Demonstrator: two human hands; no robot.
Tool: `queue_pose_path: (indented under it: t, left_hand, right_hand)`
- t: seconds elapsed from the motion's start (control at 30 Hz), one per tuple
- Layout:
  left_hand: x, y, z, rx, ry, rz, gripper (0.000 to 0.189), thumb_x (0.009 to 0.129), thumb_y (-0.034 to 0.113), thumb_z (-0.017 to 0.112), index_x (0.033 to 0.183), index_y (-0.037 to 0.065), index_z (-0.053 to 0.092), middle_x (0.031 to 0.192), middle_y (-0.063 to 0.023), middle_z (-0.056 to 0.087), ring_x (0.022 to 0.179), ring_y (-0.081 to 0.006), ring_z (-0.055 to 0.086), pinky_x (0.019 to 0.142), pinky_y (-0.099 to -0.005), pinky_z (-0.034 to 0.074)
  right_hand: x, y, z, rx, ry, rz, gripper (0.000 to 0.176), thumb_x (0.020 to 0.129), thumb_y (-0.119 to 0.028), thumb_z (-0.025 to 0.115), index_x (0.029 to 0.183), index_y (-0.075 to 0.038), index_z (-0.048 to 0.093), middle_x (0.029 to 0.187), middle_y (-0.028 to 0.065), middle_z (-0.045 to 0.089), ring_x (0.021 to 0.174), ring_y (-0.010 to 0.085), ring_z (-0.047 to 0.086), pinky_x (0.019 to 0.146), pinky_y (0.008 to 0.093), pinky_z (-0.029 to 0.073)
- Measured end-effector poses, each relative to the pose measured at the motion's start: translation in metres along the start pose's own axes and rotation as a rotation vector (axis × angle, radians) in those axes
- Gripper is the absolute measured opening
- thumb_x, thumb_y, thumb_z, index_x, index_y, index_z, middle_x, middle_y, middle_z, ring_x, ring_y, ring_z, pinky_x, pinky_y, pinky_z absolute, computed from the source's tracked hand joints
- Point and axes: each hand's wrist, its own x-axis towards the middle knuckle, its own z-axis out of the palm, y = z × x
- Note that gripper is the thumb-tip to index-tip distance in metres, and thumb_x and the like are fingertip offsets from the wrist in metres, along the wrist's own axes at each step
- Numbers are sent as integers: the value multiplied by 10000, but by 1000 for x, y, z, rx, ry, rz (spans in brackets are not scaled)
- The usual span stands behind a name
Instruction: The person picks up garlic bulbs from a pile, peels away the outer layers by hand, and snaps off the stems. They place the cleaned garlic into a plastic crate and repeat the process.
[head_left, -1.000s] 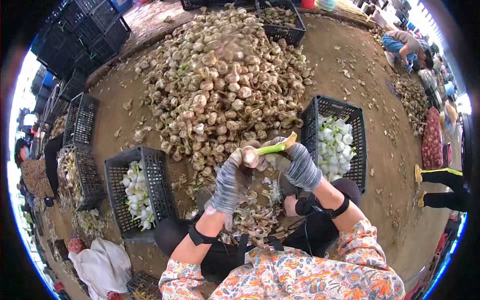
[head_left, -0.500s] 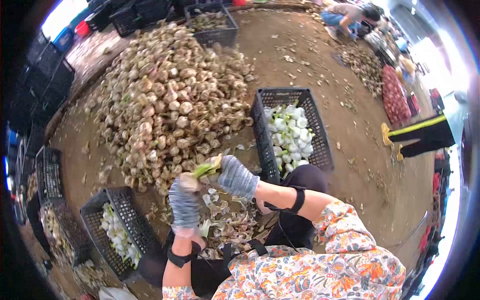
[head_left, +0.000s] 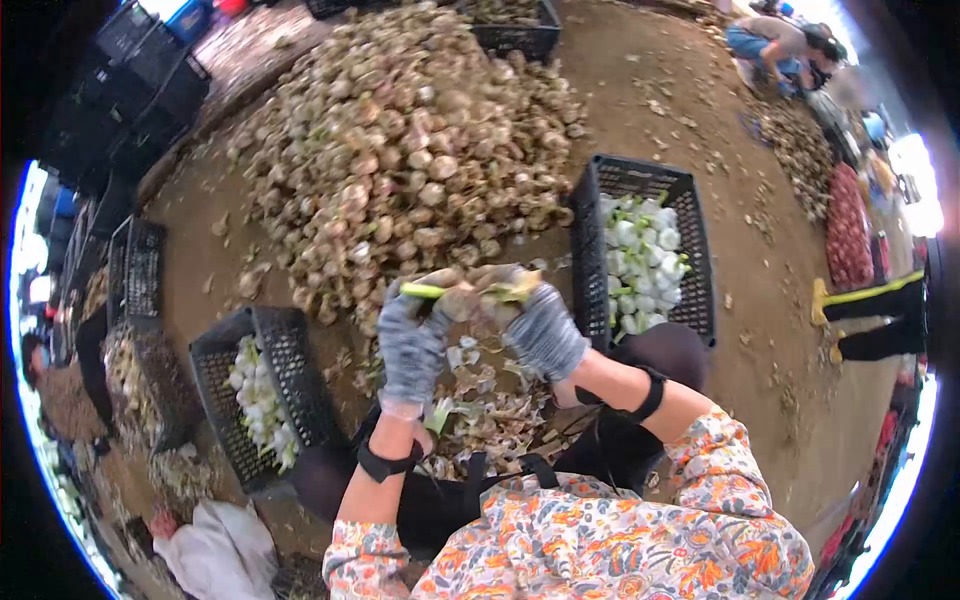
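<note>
Both hands wear grey knitted gloves and meet above the near edge of the garlic pile [head_left: 400, 160]. My left hand [head_left: 415, 335] is closed round a garlic bulb [head_left: 458, 303], whose green stem points left. Closed too, my right hand [head_left: 540, 325] pinches dry, yellowish husk [head_left: 518, 289] at the bulb's right side. The fingers partly hide the bulb. Below the hands, loose peelings [head_left: 490, 415] lie between my knees.
A black crate [head_left: 708, 270] of white bulbs stands at the right, another crate [head_left: 300, 390] of white bulbs at the left. One person [head_left: 785, 45] crouches at the back right; another person's legs [head_left: 880, 318] show at the right. A red net sack [head_left: 848, 230] stands there.
The view has shifted, so the pile and crates sit elsewhere in it. My right hand has turned at the bulb and now pulls husk aside; the green stem now points left from my left hand.
</note>
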Motion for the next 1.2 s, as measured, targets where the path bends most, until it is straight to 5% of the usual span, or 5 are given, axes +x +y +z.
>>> queue_pose_path:
  t: [0.27,0.4,0.47,0.93,1.2]
  left_hand:
    - [-8,0,-9,-691,-166,-246,346,803,225,643,1057,2,573,963,-74,607,838,-148,577,749,-281,472]
    - [-4,18,-12,-548,-156,-248,306,862,177,564,1114,5,543,973,-61,607,878,-132,576,806,-255,460]
    - [-4,17,-13,-460,-163,-270,297,876,163,541,1129,8,536,960,-56,607,871,-124,572,815,-244,450]
    - [-8,6,-9,-324,-232,-289,288,873,164,549,1117,12,557,956,-41,608,859,-99,559,770,-232,460]
    - [-9,15,-6,-280,-228,-219,252,843,123,586,1059,-6,570,949,-69,614,858,-112,573,779,-244,468]
  right_hand:
    - [21,-4,-37,211,133,498,142,844,-97,514,943,-22,583,754,72,615,675,157,605,590,242,521]
    - [14,7,-35,-1074,-293,-412,235,821,-126,552,1033,-28,563,923,72,603,789,177,592,713,249,501]
    - [10,-7,-38,-159,-265,84,307,799,-129,595,1080,-25,527,944,69,595,807,174,583,727,275,492]
    - [17,-25,-34,8,-349,446,359,808,-188,631,1074,27,521,884,62,603,788,99,537,720,263,459]
    - [15,-15,-27,-426,-189,-129,344,712,-183,685,946,26,544,776,187,599,719,243,608,624,324,471]
